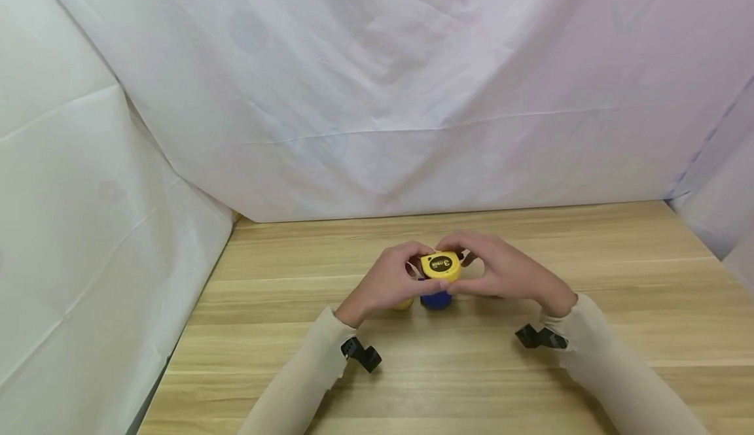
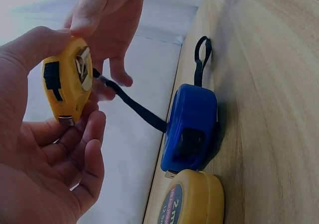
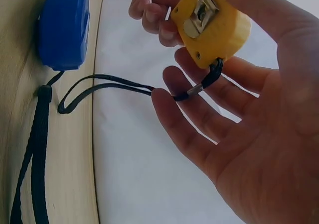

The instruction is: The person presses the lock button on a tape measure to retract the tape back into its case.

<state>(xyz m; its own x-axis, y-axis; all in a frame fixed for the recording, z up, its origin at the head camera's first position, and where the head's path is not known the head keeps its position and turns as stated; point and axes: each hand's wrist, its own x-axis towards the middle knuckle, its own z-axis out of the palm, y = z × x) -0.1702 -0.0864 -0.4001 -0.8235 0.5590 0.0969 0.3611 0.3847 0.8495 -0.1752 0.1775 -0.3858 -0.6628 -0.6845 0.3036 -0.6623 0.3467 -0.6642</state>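
A yellow tape measure (image 1: 442, 266) marked "3" is held up above the table between both hands. My left hand (image 1: 391, 277) grips its left side, thumb and fingers at opposite edges. From the other side my right hand (image 1: 502, 269) pinches it with thumb and fingertips. In the left wrist view its black slide button and metal tape end face the left palm. A metal belt clip (image 3: 204, 12) shows on its back, and a black wrist strap (image 3: 122, 82) hangs by the right fingers. Just beneath, a blue tape measure (image 2: 192, 124) stands on the table.
A second yellow tape measure (image 2: 212, 199), marked "2m", stands beside the blue one, mostly hidden by the left hand in the head view. The wood-grain table (image 1: 448, 382) meets a white cloth (image 1: 377, 95) at the back and left.
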